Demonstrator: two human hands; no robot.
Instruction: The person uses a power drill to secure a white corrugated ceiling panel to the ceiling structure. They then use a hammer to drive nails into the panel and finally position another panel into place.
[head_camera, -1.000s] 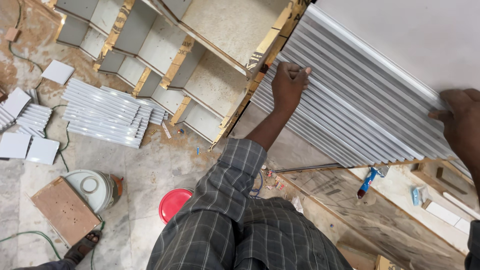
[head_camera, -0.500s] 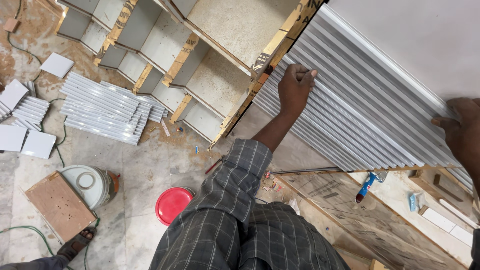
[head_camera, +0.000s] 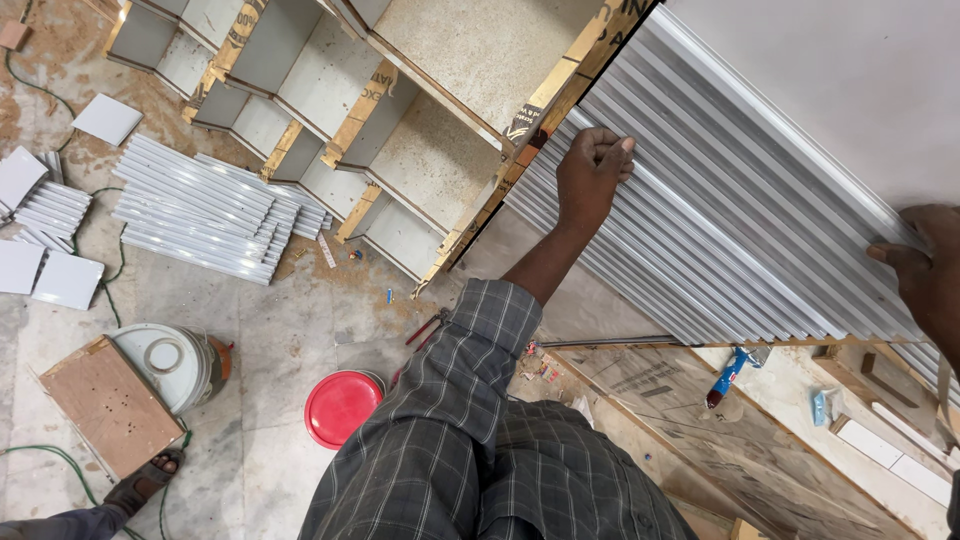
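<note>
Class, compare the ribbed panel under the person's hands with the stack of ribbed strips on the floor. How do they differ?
The ribbed panel is one wide sheet; the stack of ribbed strips is many narrow pieces. The panel is held up by the left hand and right hand; the strips lie untouched on the floor. Both are pale grey and fluted.

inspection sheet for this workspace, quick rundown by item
surface: marble floor, dusty, stained
job's things: white fluted panel leaning against a plywood shelf unit
clutter: stacked fluted strips, white tiles, red lid, white bucket, board, blue tool
grippers: left hand pressed on the panel's left edge; right hand gripping its right edge
cables: green cable across the floor
surroundings: another person's sandalled foot, lower left
</note>
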